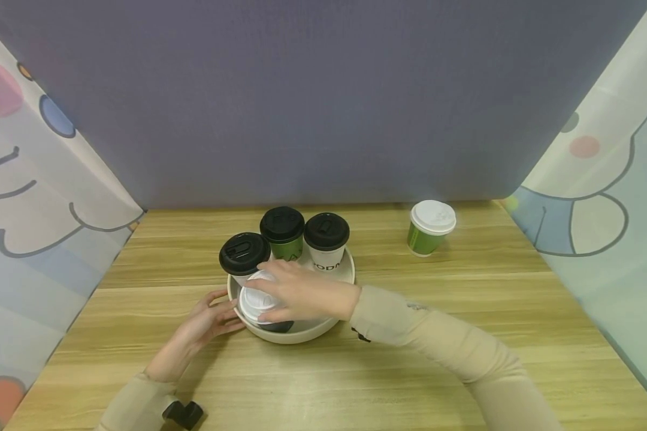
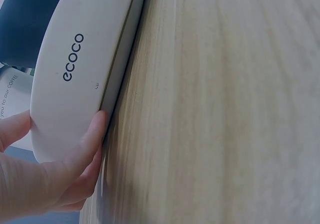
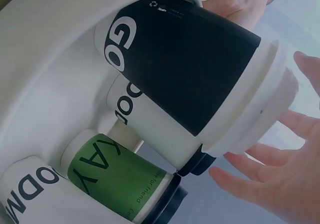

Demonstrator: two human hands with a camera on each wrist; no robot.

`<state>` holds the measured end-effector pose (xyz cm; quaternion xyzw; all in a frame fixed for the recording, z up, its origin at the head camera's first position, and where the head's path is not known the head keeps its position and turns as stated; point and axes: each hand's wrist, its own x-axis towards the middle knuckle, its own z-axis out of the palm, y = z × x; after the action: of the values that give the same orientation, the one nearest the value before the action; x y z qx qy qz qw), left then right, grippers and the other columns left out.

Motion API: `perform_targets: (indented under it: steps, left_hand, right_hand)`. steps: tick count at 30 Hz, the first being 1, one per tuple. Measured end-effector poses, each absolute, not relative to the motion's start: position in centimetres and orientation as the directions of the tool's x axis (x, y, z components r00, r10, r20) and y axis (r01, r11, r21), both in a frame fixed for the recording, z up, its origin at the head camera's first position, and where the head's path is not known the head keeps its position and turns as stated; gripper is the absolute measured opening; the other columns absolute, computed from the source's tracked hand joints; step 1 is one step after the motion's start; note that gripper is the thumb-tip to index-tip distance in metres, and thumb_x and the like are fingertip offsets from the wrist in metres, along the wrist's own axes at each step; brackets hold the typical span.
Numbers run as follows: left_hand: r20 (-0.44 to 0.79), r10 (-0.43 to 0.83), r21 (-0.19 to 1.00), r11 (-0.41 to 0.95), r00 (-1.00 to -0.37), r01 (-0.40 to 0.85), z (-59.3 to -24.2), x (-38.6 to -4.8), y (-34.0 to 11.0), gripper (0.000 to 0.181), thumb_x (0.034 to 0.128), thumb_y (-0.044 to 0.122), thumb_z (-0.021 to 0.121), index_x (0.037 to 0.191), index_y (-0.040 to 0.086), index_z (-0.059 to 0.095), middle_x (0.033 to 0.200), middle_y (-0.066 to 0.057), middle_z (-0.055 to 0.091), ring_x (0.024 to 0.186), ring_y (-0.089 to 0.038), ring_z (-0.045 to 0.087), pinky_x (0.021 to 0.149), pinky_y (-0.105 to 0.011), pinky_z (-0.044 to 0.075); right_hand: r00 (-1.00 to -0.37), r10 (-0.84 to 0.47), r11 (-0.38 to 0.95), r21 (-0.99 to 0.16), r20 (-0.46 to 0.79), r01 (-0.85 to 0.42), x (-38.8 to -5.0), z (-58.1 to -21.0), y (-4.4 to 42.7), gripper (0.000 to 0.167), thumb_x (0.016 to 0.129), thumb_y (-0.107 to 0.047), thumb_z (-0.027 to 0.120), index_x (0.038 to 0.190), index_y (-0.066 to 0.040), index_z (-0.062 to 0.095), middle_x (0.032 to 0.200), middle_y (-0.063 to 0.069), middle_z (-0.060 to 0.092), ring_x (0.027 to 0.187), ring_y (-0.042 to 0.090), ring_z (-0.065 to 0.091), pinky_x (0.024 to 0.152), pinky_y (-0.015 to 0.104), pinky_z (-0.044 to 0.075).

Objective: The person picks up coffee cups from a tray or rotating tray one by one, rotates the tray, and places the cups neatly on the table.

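A round white tray (image 2: 75,83) marked "ecoco" stands on the table. My left hand (image 1: 211,322) grips its left side, thumb at the rim and fingers low on the outer wall. Inside, nearest me, is a paper cup with a black sleeve (image 3: 185,63) and white lid (image 1: 256,297). My right hand (image 1: 302,291) hovers over that lid with fingers spread around it, seemingly just apart in the right wrist view. Behind it in the tray stand a black-lidded cup (image 1: 244,254), a green cup (image 3: 117,174) and a white cup (image 1: 327,257), all with black lids.
A green paper cup with a white lid (image 1: 430,227) stands outside the tray, at the back right of the wooden table (image 1: 463,335). A grey panel (image 1: 323,108) rises behind the table. Cartoon-printed cloth (image 1: 587,197) hangs at both sides.
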<state>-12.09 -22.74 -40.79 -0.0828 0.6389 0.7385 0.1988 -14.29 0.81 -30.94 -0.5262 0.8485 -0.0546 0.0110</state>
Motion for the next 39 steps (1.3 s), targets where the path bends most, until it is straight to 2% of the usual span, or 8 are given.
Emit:
perform_targets:
  steps: [9, 20, 39]
  left_hand:
    - [-0.373, 0.190, 0.912, -0.106, -0.908, -0.396, -40.72, -12.07, -22.79, 0.068, 0.0892, 0.011, 0.051, 0.134, -0.005, 0.002, 0.098, -0.010, 0.052, 0.086, -0.017, 0.060, 0.087, -0.045, 0.047]
    - [-0.376, 0.181, 0.910, -0.111, -0.909, -0.399, -40.69, -12.08, -22.71, 0.066, 0.0898, 0.011, 0.050, 0.134, -0.004, 0.003, 0.101, -0.012, 0.052, 0.087, -0.018, 0.060, 0.087, -0.044, 0.047]
    - [-0.375, 0.186, 0.913, -0.097, -0.908, -0.396, -40.53, -12.05, -22.66, 0.067, 0.0900, 0.012, 0.050, 0.134, -0.004, 0.003, 0.101, -0.012, 0.051, 0.087, -0.017, 0.060, 0.087, -0.043, 0.048]
  right_hand:
    - [-0.424, -0.905, 0.419, -0.102, 0.040, -0.902, -14.32, -31.36, 0.42, 0.058, 0.084, -0.049, 0.051, 0.133, -0.021, 0.038, 0.135, 0.013, 0.033, 0.124, 0.022, 0.029, 0.106, 0.036, 0.027]
    - [-0.431, -0.902, 0.428, -0.092, 0.024, -0.899, -14.22, -31.64, 0.22, 0.063, 0.082, -0.049, 0.055, 0.136, -0.023, 0.034, 0.136, 0.015, 0.030, 0.125, 0.025, 0.027, 0.108, 0.037, 0.024]
    - [-0.409, -0.906, 0.406, -0.055, 0.110, -0.912, -14.00, -31.71, 0.15, 0.063, 0.077, -0.043, 0.062, 0.132, -0.020, 0.041, 0.129, 0.012, 0.035, 0.114, 0.022, 0.035, 0.097, 0.029, 0.036]
